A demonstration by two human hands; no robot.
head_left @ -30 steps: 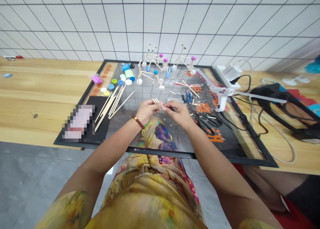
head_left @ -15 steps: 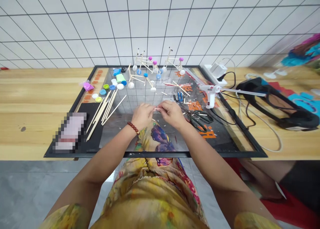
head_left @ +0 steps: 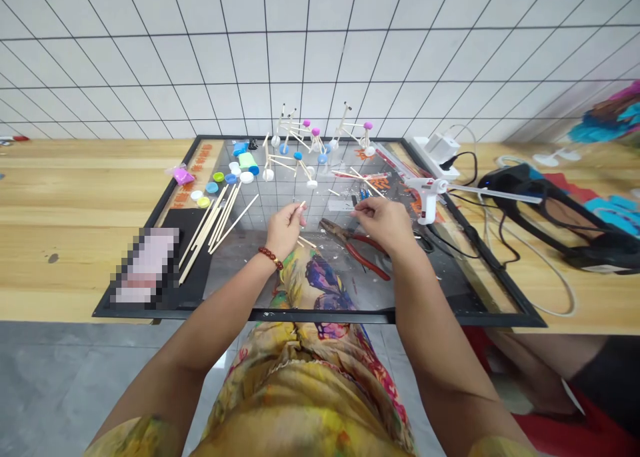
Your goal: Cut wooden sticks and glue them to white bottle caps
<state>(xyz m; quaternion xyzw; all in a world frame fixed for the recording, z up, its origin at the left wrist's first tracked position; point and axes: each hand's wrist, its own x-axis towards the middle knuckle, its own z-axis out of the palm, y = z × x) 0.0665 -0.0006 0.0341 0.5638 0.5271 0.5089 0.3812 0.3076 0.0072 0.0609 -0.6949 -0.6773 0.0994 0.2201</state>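
My left hand (head_left: 286,229) is closed in a pinch around a short wooden stick (head_left: 302,204), whose pale tip shows above the fingers. To the right, my right hand (head_left: 384,221) has thumb and fingertips pinched together over the mat; anything between them is too small to make out. Red-handled pliers (head_left: 350,242) lie between the hands, partly under the right one. Short stick pieces (head_left: 307,242) rest just below my left hand. Behind the hands stand several small tricycle-like models (head_left: 295,152) made of sticks, with round white and blue wheels and purple or blue seats.
Long wooden sticks (head_left: 220,220) and coloured clay pots (head_left: 212,187) lie on the left, near a blurred pink rectangle (head_left: 147,260). A white glue gun (head_left: 428,197), a power strip (head_left: 440,154), cables and a black headset-like strap (head_left: 555,217) are on the right. A person's leg (head_left: 530,370) shows below.
My hands have parted: the right has moved right, while the left has drawn slightly left. The pliers now show between them. The whole view has shifted a little.
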